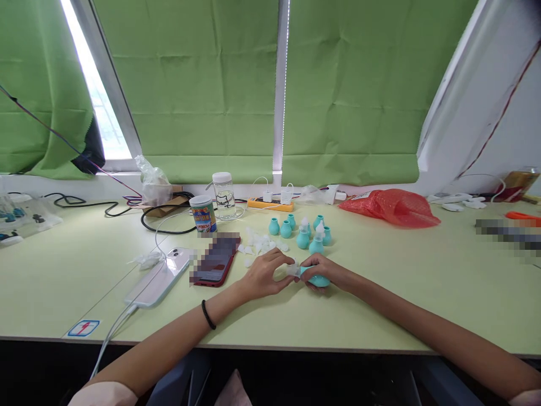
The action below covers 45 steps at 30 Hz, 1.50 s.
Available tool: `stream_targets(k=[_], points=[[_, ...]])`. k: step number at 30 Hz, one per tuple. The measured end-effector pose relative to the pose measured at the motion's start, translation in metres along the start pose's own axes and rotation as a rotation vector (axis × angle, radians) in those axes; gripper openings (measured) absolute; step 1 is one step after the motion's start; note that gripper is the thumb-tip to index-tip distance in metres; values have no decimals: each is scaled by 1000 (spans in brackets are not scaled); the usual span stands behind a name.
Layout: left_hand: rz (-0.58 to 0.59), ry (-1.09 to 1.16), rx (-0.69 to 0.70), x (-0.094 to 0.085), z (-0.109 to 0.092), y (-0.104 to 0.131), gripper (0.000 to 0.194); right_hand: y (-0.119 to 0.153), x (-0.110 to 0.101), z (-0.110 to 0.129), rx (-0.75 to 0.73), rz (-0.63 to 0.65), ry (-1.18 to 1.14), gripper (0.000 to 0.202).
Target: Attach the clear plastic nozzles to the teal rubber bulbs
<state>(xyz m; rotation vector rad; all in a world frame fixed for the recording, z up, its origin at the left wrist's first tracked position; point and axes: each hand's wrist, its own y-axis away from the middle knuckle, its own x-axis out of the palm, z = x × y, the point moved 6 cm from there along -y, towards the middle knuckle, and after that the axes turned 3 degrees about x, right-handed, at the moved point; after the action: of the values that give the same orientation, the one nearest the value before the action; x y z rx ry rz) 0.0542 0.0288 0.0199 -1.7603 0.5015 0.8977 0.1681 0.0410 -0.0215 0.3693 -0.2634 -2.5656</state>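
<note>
My right hand (322, 269) is closed around a teal rubber bulb (318, 280), which lies on its side with its neck to the left. At that neck, my left hand (268, 273) pinches a small translucent white plastic tip (292, 269) between thumb and fingers. The tip meets the bulb's neck; how far it sits inside I cannot tell. Just beyond my hands stand several teal bulbs (285, 229), and two of them, such as the near one (316, 245), carry white tips. Loose white tips (262, 243) lie in a scattered pile beyond my left hand.
Left of my hands lie a red-cased phone (217, 260) and a pale phone (163, 276) on a charging cable. Behind them are a printed can (203, 214) and a clear jar (224, 197). An orange power strip (270, 204) and red plastic bag (391, 207) line the back.
</note>
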Motion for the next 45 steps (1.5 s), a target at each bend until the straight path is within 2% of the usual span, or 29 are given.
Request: stream_targets(k=[8, 13, 19, 22, 25, 26, 28, 31, 33, 35, 39, 43, 45], points=[[31, 19, 105, 1, -6, 1, 17, 2, 2, 2, 14, -3, 19, 10], [38, -26, 86, 1, -7, 0, 23, 0, 1, 0, 19, -8, 27, 11], [64, 59, 77, 3, -9, 0, 22, 1, 2, 2, 0, -5, 26, 13], [-7, 116, -24, 0, -1, 1, 34, 4, -4, 8, -72, -124, 46, 11], [-77, 179, -174, -2, 12, 2, 52, 11, -19, 19, -221, -384, 20, 12], [-61, 167, -196, 0, 15, 3, 52, 14, -23, 22, -270, -458, -1, 13], [54, 81, -150, 10, 15, 2, 47, 18, -27, 26, -343, -540, -30, 16], [258, -62, -13, 27, 10, 4, 39, 18, -26, 26, -378, -556, -21, 18], [308, -103, 20, 32, 9, 5, 33, 16, -24, 26, -375, -544, -1, 20], [309, -111, 20, 31, 8, 5, 31, 16, -22, 25, -378, -537, 23, 21], [237, -81, -29, 21, 8, 1, 26, 17, -24, 25, -378, -557, 99, 20], [38, -22, -203, 8, 19, 0, 20, 12, -19, 21, -352, -503, 272, 14], [-43, 10, -248, 5, 22, 2, 19, 9, -15, 18, -343, -462, 364, 12]])
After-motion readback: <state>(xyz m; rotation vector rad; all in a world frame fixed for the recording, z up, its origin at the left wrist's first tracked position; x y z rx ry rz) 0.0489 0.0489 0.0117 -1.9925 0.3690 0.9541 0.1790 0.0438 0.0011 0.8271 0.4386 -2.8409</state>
